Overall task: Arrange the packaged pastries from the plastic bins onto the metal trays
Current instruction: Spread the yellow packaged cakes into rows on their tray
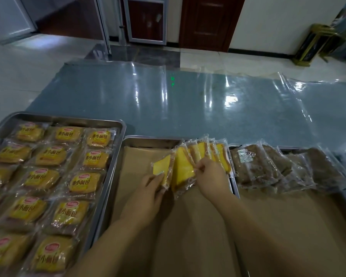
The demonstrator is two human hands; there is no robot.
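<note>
Glossy pale tiled floor [28, 76], dark brown wooden door [208, 23] far, white wall [278, 21] right, light glaring off clear plastic sheeting [188, 100].

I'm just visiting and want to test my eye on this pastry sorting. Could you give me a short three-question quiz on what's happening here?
1. True or false: the left tray is already filled with labelled yellow bread packs.
2. Multiple choice: what lies in the right tray? A) brown pastries in clear wrappers B) green boxes C) glass jars
3. Fill in: the middle tray is lined with brown ____ and holds a leaning row of yellow cake slices.

Key
1. True.
2. A: the brown pastries overlap along its far end.
3. Paper. The left hand holds the end slice; the right hand pinches the next slice.
</note>
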